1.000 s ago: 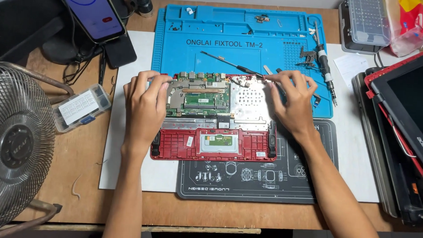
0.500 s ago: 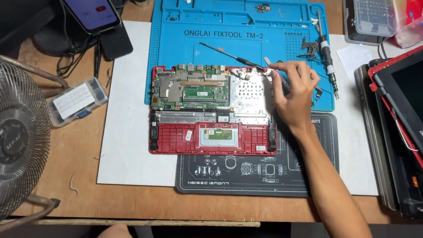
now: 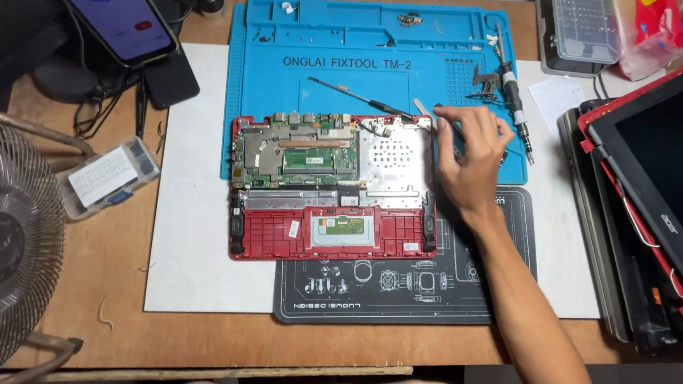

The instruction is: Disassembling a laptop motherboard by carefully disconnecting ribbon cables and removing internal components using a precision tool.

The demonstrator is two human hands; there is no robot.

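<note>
- I see my right hand (image 3: pixel 472 156) hovering just right of the opened red laptop base (image 3: pixel 334 188), fingers curled loosely together, nothing clamped that I can tell.
- Its fingertips sit near a thin black tool (image 3: pixel 358 98) and a small pry piece (image 3: pixel 424 111) on the blue repair mat (image 3: pixel 325 55).
- My left hand is out of view.
- The laptop base lies on the tabletop (image 3: pixel 119 282), straddling the blue mat and a black mat (image 3: pixel 398 292).

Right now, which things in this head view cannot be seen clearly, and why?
- Left hand: out of the frame, so its state is unknown.
- Right hand: its own fingers cover whatever the grip holds on the blue mat.
- Fan: cut by the left edge.
- Small screws: too small to count.
- Red opened laptop: connectors too fine to tell.
</note>
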